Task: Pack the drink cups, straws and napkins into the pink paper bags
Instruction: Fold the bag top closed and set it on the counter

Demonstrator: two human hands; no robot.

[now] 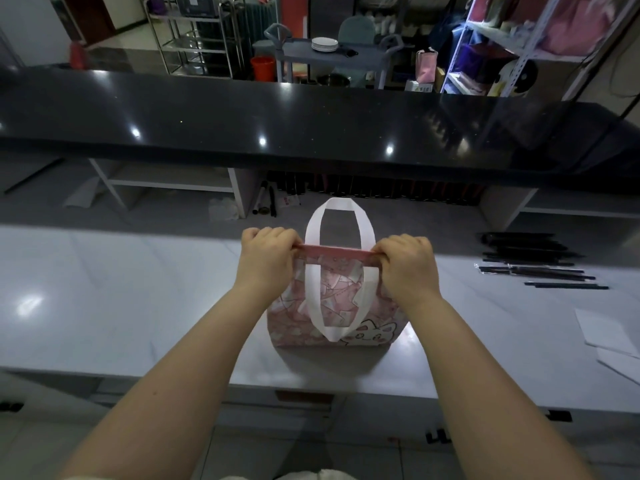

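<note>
The pink paper bag (298,318), with a cartoon print, stands upright on the glossy white counter (138,299), and its folded top edge runs from left to right. The left hand (265,258) and the right hand (407,261) pinch this edge at its two ends with curled fingers; the flat white handles (341,206) are loop-shaped

no legible text, labels or numbers, pink paper bag (294,320) print unreadable

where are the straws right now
In the head view, the black straws lie on the white counter, right of the pink bag.
</note>
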